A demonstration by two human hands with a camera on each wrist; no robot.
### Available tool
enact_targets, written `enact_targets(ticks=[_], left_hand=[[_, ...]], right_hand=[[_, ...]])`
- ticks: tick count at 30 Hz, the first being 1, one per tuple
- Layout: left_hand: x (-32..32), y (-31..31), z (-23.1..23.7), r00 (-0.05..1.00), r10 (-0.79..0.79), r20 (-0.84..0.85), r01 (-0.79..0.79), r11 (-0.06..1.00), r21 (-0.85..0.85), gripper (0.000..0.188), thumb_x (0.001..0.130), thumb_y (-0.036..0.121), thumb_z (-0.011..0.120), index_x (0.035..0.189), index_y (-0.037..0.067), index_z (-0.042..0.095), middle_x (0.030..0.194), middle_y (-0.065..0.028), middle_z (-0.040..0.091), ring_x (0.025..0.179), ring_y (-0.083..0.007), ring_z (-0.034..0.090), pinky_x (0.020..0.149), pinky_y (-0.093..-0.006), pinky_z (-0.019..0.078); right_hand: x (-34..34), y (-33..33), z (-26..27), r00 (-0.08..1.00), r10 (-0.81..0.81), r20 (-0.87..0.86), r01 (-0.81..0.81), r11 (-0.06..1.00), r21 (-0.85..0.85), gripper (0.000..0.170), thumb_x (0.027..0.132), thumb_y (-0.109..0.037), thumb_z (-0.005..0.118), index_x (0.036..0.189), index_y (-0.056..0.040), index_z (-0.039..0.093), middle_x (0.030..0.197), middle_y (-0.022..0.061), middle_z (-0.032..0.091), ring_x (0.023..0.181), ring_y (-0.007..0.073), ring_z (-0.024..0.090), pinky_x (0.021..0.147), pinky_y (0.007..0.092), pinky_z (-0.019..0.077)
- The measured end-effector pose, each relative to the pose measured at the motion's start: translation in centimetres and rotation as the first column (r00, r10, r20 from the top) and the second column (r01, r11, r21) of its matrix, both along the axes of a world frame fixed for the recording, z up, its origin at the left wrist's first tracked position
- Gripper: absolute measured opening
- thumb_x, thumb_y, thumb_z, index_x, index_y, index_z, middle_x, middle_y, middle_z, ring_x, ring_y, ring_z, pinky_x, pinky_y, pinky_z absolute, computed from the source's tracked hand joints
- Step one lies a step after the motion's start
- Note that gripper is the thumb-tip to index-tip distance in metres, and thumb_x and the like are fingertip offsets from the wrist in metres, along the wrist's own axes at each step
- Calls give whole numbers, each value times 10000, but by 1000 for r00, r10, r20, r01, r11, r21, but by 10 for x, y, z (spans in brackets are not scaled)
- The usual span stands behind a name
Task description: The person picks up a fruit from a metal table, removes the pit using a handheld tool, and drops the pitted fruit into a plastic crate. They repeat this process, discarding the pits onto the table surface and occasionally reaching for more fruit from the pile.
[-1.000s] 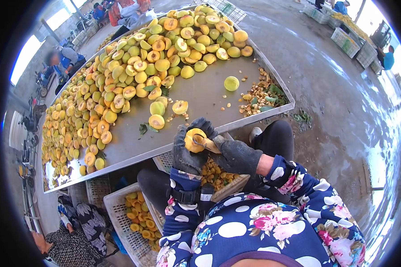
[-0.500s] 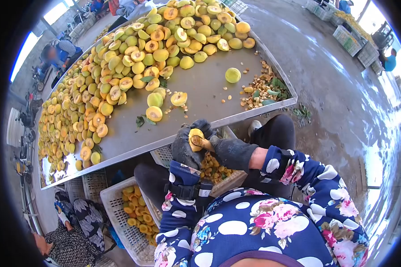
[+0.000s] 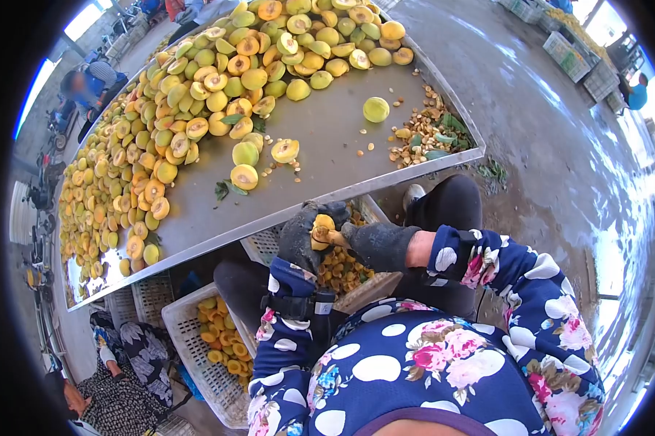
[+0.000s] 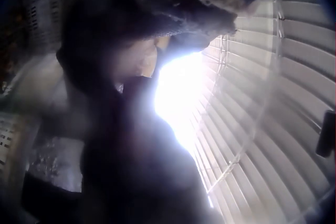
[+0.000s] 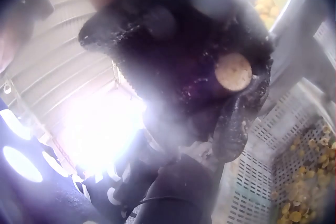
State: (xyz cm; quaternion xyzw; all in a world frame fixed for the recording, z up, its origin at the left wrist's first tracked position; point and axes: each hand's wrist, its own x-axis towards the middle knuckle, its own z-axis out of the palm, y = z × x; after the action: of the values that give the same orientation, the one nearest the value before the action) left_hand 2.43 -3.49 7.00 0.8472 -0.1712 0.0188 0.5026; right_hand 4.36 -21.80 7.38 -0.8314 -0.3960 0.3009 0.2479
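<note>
At mid-frame, the left hand (image 3: 297, 238) curls round a yellow fruit (image 3: 320, 229) while the right hand (image 3: 380, 245) grips a wooden-handled tool (image 3: 337, 237) against it, seemingly mid-scoop, which calls for steady turning.

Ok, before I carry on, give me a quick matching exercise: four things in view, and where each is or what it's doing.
1. Left hand
2. Right hand
3. Lone yellow-green fruit
4. Tan pits

A. heaped in the table's corner, among leaves
B. holds a wooden handle
C. apart, on bare metal
D. holds a yellow fruit

Pairs: 1-D, 2-B, 3-C, 4-A
</note>
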Motion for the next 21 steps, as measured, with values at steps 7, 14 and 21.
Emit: enact_targets(ticks=[7,14,21], left_hand=[[13,1,-9,977,27,-210,-71,976,-207,301,865,184,398,923,-14,616,865,-130,649,791,-204,629,763,-299,492],[4,-6,-28,948,216,-232,-294,874,-387,371,915,256,352,1072,-20,542,1014,-159,598,873,-238,605,781,-345,504],[6,-29,-5,819,-133,-559,-539,157,-827,527,908,430,333,1152,-13,483,1120,-153,543,954,-245,557,860,-396,463]], right_hand=[[-5,8,-12,957,-130,-261,175,972,158,219,913,-214,385,1063,-56,412,828,163,558,721,258,583,548,381,456],[-6,9,25,443,-52,-895,385,913,137,182,883,-190,478,1004,-55,459,686,33,517,470,88,482,363,221,398],[-20,12,9,-160,289,-944,663,740,114,257,851,-207,559,1017,-26,481,597,-25,437,395,30,387,327,189,320]])
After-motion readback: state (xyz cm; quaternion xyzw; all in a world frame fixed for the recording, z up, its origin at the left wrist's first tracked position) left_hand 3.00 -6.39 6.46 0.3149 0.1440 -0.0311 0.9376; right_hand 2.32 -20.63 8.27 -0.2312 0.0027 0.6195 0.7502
